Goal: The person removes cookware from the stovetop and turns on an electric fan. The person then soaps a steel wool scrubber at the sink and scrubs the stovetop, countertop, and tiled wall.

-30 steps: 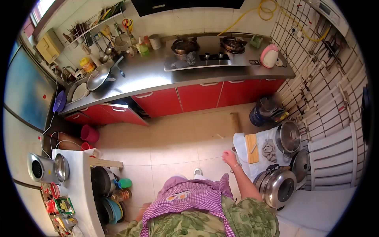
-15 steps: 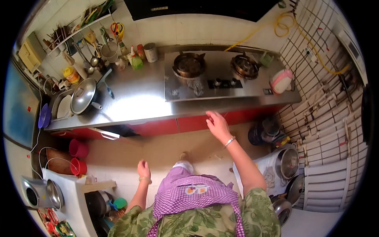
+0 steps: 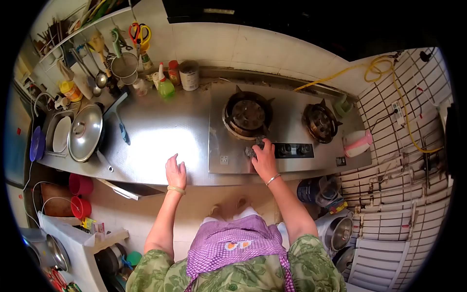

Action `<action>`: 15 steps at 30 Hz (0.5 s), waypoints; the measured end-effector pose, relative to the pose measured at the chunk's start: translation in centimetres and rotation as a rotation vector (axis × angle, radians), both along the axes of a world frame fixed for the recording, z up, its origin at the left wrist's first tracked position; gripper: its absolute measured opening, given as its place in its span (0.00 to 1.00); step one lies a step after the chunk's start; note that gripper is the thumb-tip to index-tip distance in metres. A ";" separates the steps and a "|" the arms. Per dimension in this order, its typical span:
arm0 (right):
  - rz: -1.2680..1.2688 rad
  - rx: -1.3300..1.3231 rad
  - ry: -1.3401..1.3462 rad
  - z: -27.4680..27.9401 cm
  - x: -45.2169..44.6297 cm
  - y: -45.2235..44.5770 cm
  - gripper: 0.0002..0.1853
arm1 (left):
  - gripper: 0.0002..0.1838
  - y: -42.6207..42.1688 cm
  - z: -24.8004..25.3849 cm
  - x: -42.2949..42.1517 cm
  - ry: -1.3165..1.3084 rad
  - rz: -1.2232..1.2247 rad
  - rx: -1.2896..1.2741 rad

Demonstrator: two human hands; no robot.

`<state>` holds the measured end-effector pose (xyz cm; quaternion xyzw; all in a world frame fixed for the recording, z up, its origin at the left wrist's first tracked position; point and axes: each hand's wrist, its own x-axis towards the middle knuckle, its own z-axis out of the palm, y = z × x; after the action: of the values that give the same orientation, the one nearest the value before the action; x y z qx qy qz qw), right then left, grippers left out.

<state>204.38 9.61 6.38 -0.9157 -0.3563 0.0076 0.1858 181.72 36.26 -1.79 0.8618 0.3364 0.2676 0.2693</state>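
Note:
My right hand (image 3: 264, 158) is on the steel stove top (image 3: 221, 134), its fingers bent around a grey steel wool scrubber (image 3: 250, 150). The scrubber lies just below the large left burner (image 3: 248, 114) and left of the knob panel (image 3: 294, 150). Part of it is hidden under my fingers. Over the counter's (image 3: 146, 160) front edge hangs my left hand (image 3: 175, 173), fingers apart and holding nothing.
To the left are a lidded wok (image 3: 86, 132), a blue-handled squeegee (image 3: 121, 124) and a sink (image 3: 54, 124). A green spray bottle (image 3: 166, 87) and a can (image 3: 189, 76) stand at the wall. A pink-and-white object (image 3: 357, 143) sits beside the right burner (image 3: 320, 122).
I have come closer to the counter. My right hand has reached forward to the stove and closed on the steel wool scrubber. My left hand has risen to the counter's edge.

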 end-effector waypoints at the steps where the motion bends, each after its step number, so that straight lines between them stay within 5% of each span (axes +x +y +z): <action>1: 0.014 0.025 0.013 -0.4 0.4 -0.4 0.24 | 0.23 0.7 -0.3 0.6 0.032 -0.003 0.016; 6: 0.091 0.293 0.325 2.9 2.1 -3.5 0.29 | 0.28 3.5 -1.4 5.2 0.110 0.071 0.118; 9: 0.104 0.724 0.402 9.3 6.1 -2.8 0.25 | 0.32 5.4 -1.7 7.9 0.190 0.125 0.166; 11: 0.036 0.575 0.336 13.9 11.3 -1.3 0.29 | 0.34 6.2 -2.3 9.5 0.244 0.166 0.181; 15: 0.133 0.606 0.242 11.6 25.6 3.9 0.30 | 0.38 7.6 -3.9 12.0 0.419 0.299 0.097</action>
<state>230.00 13.47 17.97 -0.7859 -0.3765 0.0222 0.4899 193.75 43.83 -5.71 0.8512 0.4951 0.1358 0.1094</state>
